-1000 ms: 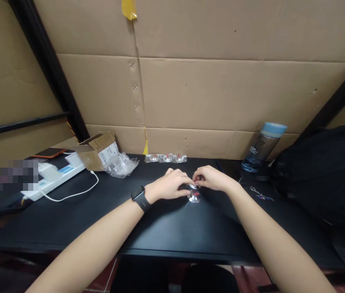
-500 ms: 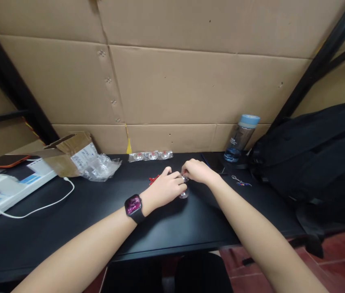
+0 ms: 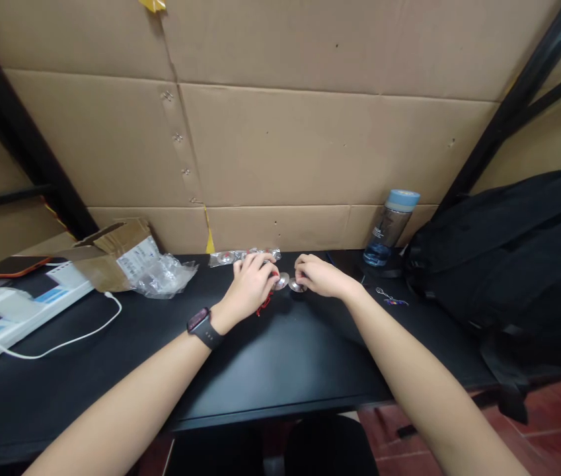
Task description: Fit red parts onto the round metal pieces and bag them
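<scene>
My left hand [image 3: 253,284], wearing a black watch [image 3: 201,324] on the wrist, has its fingertips closed on a small shiny round disc [image 3: 283,281] with a red part at its top. In my right hand [image 3: 316,274], the fingers pinch a second shiny disc [image 3: 297,285], which tilts towards the first. The two discs face each other with a narrow gap. Some red cord-like pieces [image 3: 263,305] show just below the left hand. Behind it lies a strip of clear packets [image 3: 225,258] holding more round discs with red parts, partly covered by the left fingers.
A water bottle [image 3: 392,228] with a blue lid and a black backpack [image 3: 518,264] stand at the right. Near them lies a small corded trinket [image 3: 393,301]. On the left are an opened cardboard box [image 3: 112,254], crumpled plastic [image 3: 168,274] and a white power strip [image 3: 52,301].
My left hand has moved left and away from me, now holding one disc by its red part. My right hand has stayed about in place. The discs are now side by side.
</scene>
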### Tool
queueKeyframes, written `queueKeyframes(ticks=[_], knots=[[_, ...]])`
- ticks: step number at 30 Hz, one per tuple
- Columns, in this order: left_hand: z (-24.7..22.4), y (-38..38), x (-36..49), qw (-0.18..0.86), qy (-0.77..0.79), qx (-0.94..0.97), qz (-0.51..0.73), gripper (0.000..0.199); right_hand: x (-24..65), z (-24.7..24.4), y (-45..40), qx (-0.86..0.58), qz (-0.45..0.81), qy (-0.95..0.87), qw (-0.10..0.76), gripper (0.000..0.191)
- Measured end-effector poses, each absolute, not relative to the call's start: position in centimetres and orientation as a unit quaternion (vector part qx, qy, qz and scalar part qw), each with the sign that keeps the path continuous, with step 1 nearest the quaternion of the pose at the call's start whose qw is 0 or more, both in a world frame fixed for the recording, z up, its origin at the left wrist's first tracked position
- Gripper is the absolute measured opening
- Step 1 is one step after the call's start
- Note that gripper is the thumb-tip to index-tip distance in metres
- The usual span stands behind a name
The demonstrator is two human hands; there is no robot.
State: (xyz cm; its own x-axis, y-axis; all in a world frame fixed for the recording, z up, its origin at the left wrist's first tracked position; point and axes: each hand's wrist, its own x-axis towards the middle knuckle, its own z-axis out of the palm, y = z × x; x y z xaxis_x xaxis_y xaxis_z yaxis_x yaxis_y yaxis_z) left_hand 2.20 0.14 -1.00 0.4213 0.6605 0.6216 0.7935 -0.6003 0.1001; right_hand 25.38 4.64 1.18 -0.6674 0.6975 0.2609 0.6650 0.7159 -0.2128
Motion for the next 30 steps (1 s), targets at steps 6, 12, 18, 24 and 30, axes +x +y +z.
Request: queueKeyframes(ticks=[6,12,18,24,30], knots=[[-0.6,1.4,1.3,0.034,-0.509,-0.746,-0.428,0.014,24.5,2.3,4.9,-0.36,0.158,-0.815,0.426,0.016],[-0.8,1.8,1.6,-0.075,-0.501,-0.681,-0.529,0.019,22.1,1.3,3.8,-0.364,0.234,-0.737,0.52,0.022],[-1.8,1.5,2.7,-0.105,-0.485,-0.685,-0.533,0.018,19.3,-0.2,2.5,-0.321,0.466,-0.638,0.522,0.032],[-1.0,1.0,2.4,-0.068,-0.527,-0.701,-0.477,0.018,19.8,0.3,2.0,-0.3,0.581,-0.567,0.501,0.036],[-0.5,0.9,2.2,-0.05,-0.54,-0.715,-0.442,0.022,20.3,0.4,2.1,-0.301,0.655,-0.533,0.443,0.034]])
